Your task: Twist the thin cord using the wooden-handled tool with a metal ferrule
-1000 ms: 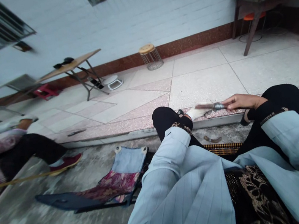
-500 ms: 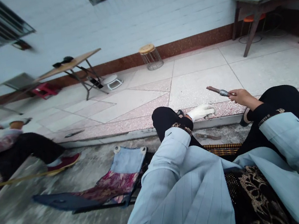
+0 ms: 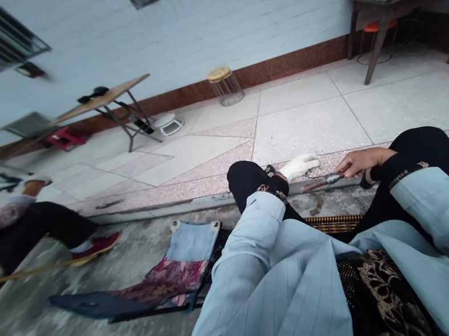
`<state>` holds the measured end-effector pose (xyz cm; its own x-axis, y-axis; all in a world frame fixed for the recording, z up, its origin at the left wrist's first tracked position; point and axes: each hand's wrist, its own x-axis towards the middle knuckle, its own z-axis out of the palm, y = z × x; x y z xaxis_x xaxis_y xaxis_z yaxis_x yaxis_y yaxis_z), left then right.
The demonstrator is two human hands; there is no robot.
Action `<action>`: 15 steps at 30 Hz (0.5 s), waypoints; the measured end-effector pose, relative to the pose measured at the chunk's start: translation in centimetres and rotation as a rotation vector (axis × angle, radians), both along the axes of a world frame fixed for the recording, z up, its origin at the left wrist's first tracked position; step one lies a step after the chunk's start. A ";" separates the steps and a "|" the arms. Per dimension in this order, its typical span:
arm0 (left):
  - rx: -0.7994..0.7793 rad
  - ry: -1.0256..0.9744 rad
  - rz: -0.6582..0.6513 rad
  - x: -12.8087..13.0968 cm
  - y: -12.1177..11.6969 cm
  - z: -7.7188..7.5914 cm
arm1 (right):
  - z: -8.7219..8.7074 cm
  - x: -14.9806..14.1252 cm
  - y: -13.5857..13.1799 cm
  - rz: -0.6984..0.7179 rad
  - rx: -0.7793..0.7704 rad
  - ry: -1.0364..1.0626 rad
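Observation:
My left hand (image 3: 300, 166), in a white knitted glove, is closed low over the edge of the tiled step (image 3: 210, 185) between my knees. Whatever its fingers may hold is too small to make out. My bare right hand (image 3: 360, 162) is wrapped round the handle of a rusty-brown hand tool with a silver band (image 3: 323, 181). The tool points left, its brown end just below the gloved fingers; I cannot tell whether they touch. On the ground below lies a curved brown piece (image 3: 315, 204), partly covered by the tool and my leg.
A low folding chair with patchwork cloth (image 3: 173, 272) stands to my left. Beyond it sits another person with gloved hands (image 3: 14, 185). A knife-like tool (image 3: 109, 204) lies on the step. Farther back are a round stool (image 3: 226, 83), a white stool (image 3: 168, 124) and tables.
My right hand has swung the tool down and left, from raised above the step to beside my left hand. My left hand has barely moved. The other person's hands have shifted.

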<state>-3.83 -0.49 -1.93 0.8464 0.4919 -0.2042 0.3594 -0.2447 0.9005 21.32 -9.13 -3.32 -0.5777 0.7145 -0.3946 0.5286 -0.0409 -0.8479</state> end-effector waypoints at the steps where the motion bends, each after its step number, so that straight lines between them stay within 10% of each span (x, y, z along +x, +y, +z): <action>1: -0.001 -0.006 0.011 0.0 0.1 0.0 | 0.5 -0.1 -0.1 -0.056 0.019 0.080; 9: -0.036 -0.003 -0.013 0.1 -0.2 0.3 | 0.0 0.3 1.2 -0.817 0.210 0.342; 15: -0.024 0.025 -0.062 0.0 -0.5 0.7 | -1.3 0.7 2.2 -0.796 0.261 -0.178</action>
